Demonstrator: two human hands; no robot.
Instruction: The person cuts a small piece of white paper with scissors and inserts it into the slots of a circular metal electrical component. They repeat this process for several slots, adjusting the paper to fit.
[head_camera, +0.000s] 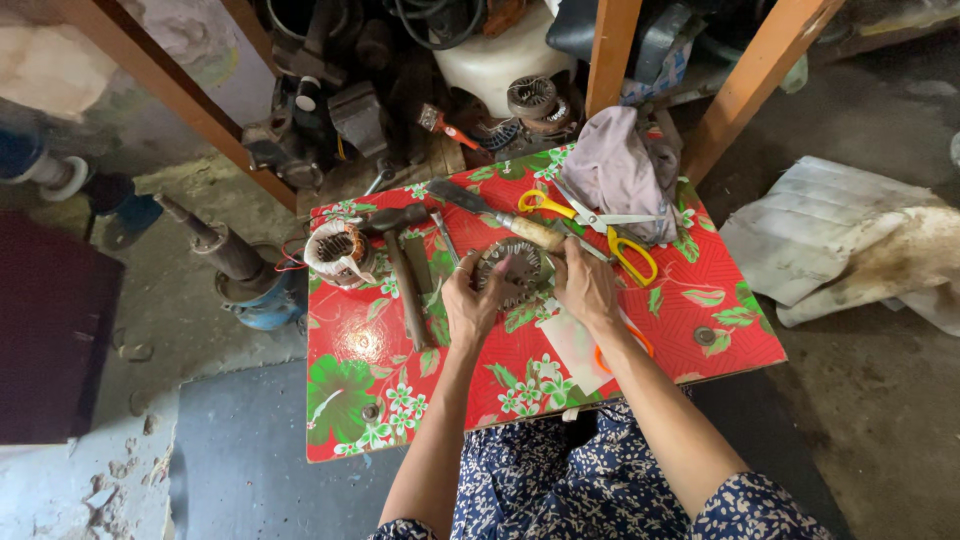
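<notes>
While both hands rest on a round metal motor core (511, 268) at the middle of the red flowered counter (400, 400), the work looks midway. The left hand (468, 305) curls loosely around its near edge; the right hand (585, 285) pinches its far side. A wound copper coil (337, 252), hammer (400, 262), yellow scissors (600, 225) and knife (500, 213) lie nearby, untouched.

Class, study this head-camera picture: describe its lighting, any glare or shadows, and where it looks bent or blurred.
Head view: soft, even daylight, with only faint shadows under the left hand and right hand; mild sheen on the red floral table cover; wide-lens bending tilts the wooden posts outward; the stator ring and yellow scissors are sharp, while the edges look softer.
</notes>
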